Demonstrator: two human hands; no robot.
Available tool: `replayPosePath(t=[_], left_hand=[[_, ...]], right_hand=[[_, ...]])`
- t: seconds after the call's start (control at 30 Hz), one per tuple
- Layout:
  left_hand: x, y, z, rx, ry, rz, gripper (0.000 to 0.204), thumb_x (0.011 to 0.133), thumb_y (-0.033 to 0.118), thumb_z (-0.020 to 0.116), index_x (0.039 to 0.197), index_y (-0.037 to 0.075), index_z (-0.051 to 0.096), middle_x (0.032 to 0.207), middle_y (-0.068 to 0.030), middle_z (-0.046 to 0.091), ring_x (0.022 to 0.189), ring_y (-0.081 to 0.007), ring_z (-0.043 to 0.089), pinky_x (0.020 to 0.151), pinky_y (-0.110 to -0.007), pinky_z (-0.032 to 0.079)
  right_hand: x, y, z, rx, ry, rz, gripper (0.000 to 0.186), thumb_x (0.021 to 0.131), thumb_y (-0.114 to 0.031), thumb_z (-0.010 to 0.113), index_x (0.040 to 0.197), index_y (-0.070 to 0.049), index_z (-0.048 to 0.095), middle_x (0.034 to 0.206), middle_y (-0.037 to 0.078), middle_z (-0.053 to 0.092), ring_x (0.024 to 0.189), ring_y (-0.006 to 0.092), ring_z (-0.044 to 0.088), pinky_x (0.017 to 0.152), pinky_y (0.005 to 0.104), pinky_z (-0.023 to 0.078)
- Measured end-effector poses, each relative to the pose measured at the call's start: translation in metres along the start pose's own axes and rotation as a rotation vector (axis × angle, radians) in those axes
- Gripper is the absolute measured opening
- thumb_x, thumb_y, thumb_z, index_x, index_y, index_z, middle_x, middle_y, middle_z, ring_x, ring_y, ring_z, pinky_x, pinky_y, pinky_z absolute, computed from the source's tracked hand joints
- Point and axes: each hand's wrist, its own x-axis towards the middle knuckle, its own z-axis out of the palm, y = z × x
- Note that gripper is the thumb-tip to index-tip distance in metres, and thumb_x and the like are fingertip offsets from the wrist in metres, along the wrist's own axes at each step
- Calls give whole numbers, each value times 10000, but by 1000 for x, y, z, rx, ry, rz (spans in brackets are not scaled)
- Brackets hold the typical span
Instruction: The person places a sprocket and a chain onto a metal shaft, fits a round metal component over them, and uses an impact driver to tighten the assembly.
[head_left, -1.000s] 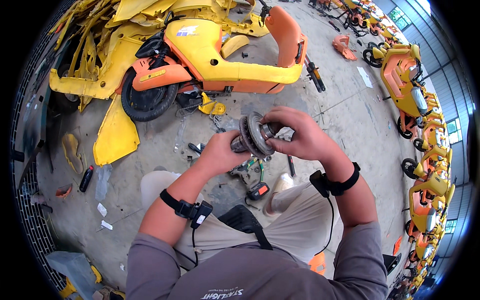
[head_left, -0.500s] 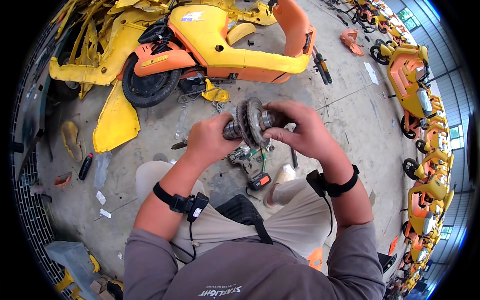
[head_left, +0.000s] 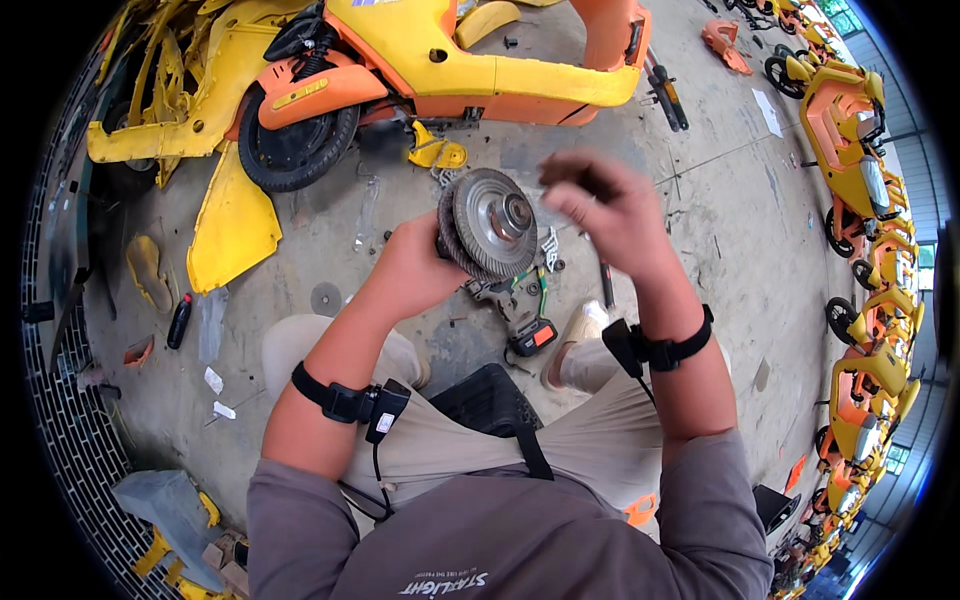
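Observation:
A metal gear on a shaft, with two toothed wheels side by side, is held up in front of me. My left hand grips it from the left side, and the fingers behind the wheels are hidden. The larger wheel's face and its round hub are turned toward the right and upward. Just right of the gear, my right hand is raised with nothing in it. Its thumb and fingers are apart, slightly smeared by motion, and do not touch the gear. On the floor beneath lies a cordless power tool with a black and orange battery.
A yellow and orange scooter lies on its side ahead, beside piled yellow panels. Scooters stand in a row at the right. A dark bottle and paper scraps lie on the floor at left. Small metal parts surround the power tool.
My right hand has let go of the gear's shaft end and moved up and right. The left hand has turned the gear so its face shows more. My view has shifted slightly.

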Motion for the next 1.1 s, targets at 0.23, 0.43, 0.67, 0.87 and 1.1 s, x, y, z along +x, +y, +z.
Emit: replayPosePath(t=[0.23, 0.43, 0.67, 0.87, 1.1], left_hand=[[7, -11, -10, -160, 68, -56, 644, 742, 183, 934, 1292, 21, 639, 1297, -102, 701, 1190, -222, 669, 1035, -357, 509], [-4, -61, -19, 113, 70, -75, 624, 748, 173, 910, 1292, 39, 636, 1286, -128, 694, 1210, -227, 658, 1039, -363, 505], [8, -52, -19, 18, 189, -111, 414, 742, 154, 886, 1102, 20, 731, 1040, -134, 776, 965, -251, 754, 868, -346, 568], [17, -49, -25, 209, 246, -143, 438, 719, 287, 907, 1032, 35, 733, 945, -175, 753, 920, -382, 728, 778, -410, 576], [14, -26, -20, 147, 432, 110, 388, 698, 296, 910, 944, 58, 727, 884, -157, 717, 869, -389, 699, 733, -443, 567]], right_hand=[[-42, 316, 24, -528, -46, 750, 412, 871, -307, 655, 1126, 10, 721, 1113, 279, 727, 1099, 428, 691, 970, 487, 537], [-157, 380, 160, -752, -299, 857, 750, 786, -396, 852, 1282, 65, 529, 1182, 285, 696, 1109, 429, 682, 968, 475, 550], [-156, 399, 201, -618, -5, 993, 599, 802, -208, 837, 1199, 60, 478, 1191, 296, 650, 1119, 462, 656, 946, 519, 541], [-123, 379, 144, -305, 34, 907, 395, 775, -170, 752, 1089, 26, 615, 959, 212, 694, 926, 399, 702, 835, 447, 562], [-38, 150, 41, 407, 85, 676, 237, 996, -286, 723, 967, -62, 653, 746, 18, 615, 574, 120, 571, 537, 292, 460]])
